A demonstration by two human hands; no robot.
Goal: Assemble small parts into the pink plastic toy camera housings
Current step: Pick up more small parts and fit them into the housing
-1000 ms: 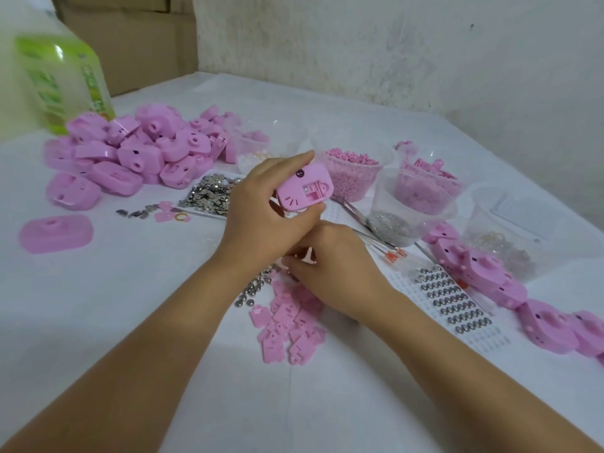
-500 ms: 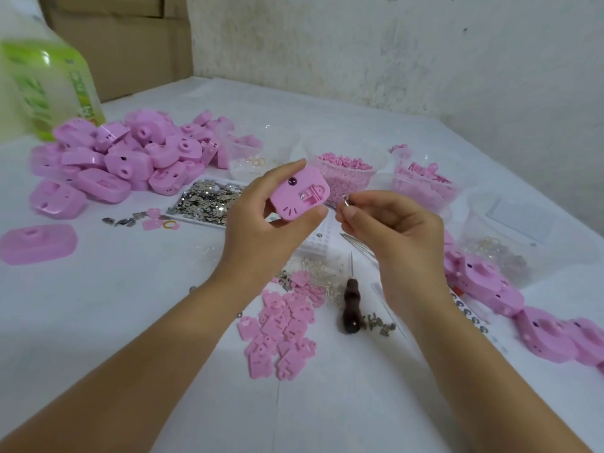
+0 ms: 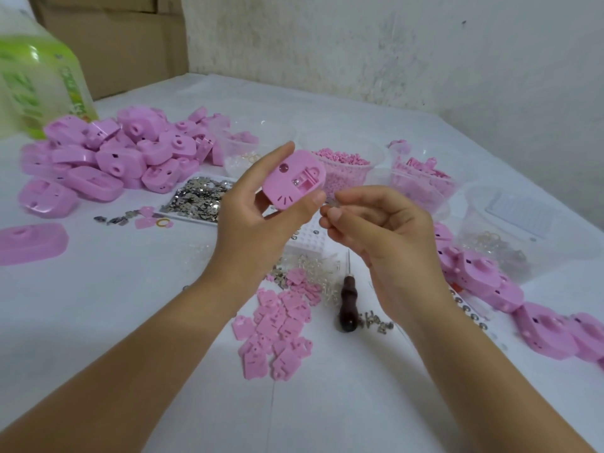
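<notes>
My left hand [image 3: 251,223] grips a pink toy camera housing [image 3: 292,179] above the table, its open inner side facing me. Just to its right, my right hand [image 3: 385,237] pinches a small metal part [image 3: 331,202] between thumb and forefinger, close to the housing's lower right edge. Below the hands, small flat pink plates [image 3: 277,328] lie scattered on the white table. A dark-handled awl [image 3: 347,304] rests beside them, and small screws [image 3: 376,322] are near its handle.
A pile of pink housings [image 3: 108,155] sits far left, one lone housing [image 3: 31,243] nearer. More housings [image 3: 510,295] line the right. Clear tubs of pink parts [image 3: 346,168] and a tray of metal pieces [image 3: 199,199] stand behind. A green bottle [image 3: 36,89] is at far left.
My right hand rose from the table, where it had been picking among the parts, and now holds a small metal part beside the housing. The awl and screws it covered are now visible.
</notes>
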